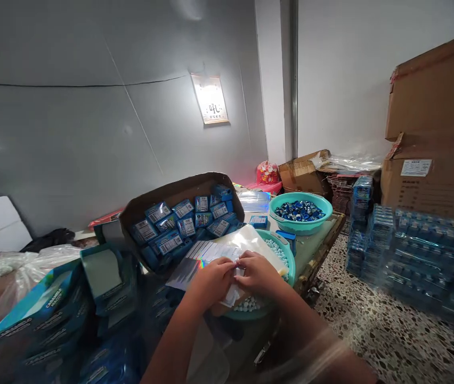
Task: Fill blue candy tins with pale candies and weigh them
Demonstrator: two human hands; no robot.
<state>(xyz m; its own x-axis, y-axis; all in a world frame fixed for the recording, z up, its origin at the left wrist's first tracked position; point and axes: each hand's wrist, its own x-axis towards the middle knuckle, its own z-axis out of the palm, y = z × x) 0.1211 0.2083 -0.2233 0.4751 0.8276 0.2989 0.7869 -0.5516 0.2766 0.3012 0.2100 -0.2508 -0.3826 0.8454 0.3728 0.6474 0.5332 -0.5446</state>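
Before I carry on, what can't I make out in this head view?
- Head view: what lies between the fingertips of the left hand and right hand; the fingers hide it.
- Head view: some pale pieces in the near basin; sheets and hands cover them.
- Head view: small print on the carton label; too small.
- Head view: upper carton's right end; picture edge.

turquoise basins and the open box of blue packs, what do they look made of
Near basin: probably smooth moulded plastic, judging by its even colour and rounded rim. Far basin: likely the same, with a soft sheen on its smooth side. Open box: apparently matt brown cardboard, from its plain inner wall and thin edge; dim light leaves this open.
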